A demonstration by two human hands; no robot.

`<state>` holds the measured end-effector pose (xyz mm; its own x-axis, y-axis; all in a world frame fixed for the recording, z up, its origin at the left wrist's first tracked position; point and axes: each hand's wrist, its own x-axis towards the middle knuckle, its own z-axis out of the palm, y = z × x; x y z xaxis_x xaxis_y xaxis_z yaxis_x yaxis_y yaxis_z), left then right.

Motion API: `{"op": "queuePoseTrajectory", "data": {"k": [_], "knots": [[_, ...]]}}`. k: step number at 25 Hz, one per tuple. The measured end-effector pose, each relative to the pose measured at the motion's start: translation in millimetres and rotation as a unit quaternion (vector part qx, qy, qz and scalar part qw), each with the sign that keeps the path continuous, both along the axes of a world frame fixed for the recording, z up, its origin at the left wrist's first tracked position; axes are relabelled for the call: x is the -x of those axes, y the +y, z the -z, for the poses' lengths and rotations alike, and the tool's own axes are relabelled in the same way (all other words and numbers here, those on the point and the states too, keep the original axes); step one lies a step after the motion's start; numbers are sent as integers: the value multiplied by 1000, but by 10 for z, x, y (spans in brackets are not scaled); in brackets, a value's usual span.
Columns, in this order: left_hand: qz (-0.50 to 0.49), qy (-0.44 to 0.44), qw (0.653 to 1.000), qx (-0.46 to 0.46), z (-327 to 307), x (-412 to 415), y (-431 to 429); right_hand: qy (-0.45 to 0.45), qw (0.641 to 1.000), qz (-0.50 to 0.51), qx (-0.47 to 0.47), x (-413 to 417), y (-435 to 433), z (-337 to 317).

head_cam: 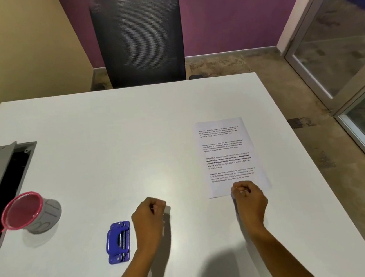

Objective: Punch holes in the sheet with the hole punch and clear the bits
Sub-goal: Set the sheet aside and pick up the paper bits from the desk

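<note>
**Bringing punch and sheet together: each lies by a different hand**

Sitting flat on the white table [116,128], the printed sheet [226,156] is on the right side with its long axis running away from the person, its near short edge just at the knuckles of the right hand [248,199]. That hand is curled into a loose fist; whether its fingertips pinch the paper's edge cannot be told. The blue hole punch [119,242] lies just left of the left hand [148,218], apart from it, its long axis also running near-to-far. The left hand is likewise loosely fisted and grips nothing that can be seen.

So the split looks natural: the left hand is nearer the punch, the right is nearer the sheet. No holes show in the paper, so punching appears not yet begun. A grey cup with a pink rim [31,213] stands far left, beside an open cable tray [4,190]; it is probably meant for the bits.
</note>
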<state>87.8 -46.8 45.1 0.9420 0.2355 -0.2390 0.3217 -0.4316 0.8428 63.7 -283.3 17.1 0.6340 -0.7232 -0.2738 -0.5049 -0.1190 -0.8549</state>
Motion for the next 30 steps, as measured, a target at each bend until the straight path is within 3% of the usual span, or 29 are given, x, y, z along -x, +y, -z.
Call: {"op": "queuePoseTrajectory", "data": {"k": [7,11,18,30], "knots": [[-159,24,987,-15,85,764,743,33,990,-129,-38,740,936,127],[-250,55,967,13,129,802,973,41,974,-221,-25,885,1307,180],[-233,75,968,57,160,715,1044,54,934,-346,67,862,1546,231],[-183,126,973,69,219,589,1150,45,926,-358,111,868,1542,281]]}}
